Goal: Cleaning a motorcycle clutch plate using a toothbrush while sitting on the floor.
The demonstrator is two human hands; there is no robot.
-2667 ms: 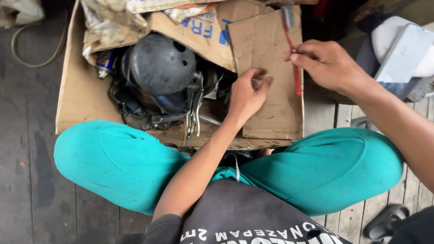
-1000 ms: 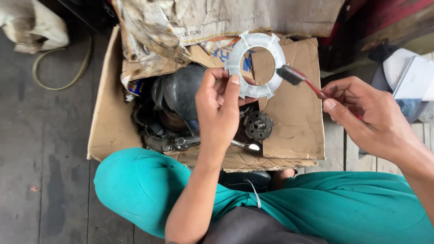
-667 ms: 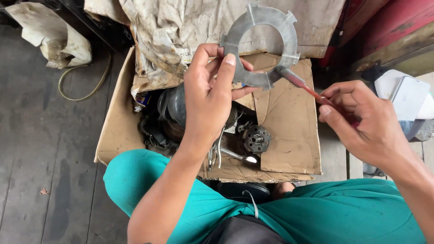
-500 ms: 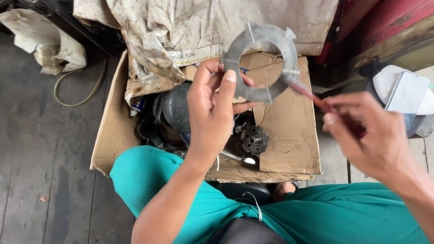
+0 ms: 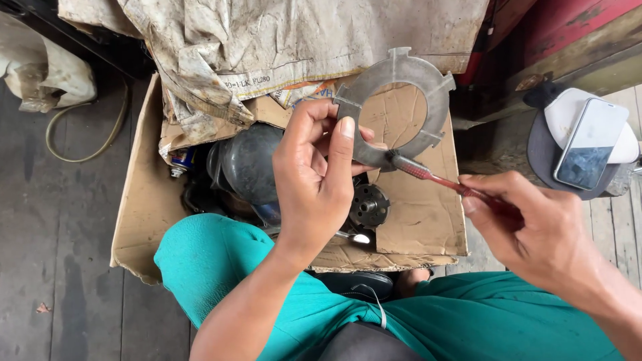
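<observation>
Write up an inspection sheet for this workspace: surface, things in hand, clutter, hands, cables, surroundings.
Surface: flattened cardboard on dark floorboards.
Things in hand: grey notched ring plate held up; red-handled brush, bristle end touching the ring's lower edge.
Clutter: dark rounded housing, small toothed round part, stained sacking.
Hands: left hand pinches the ring; right hand grips the brush handle.
Cables: pale hose or cord looped on the floor at left.
Surroundings: phone lying on a white object at right; red painted structure behind; the person's teal trousers.
</observation>
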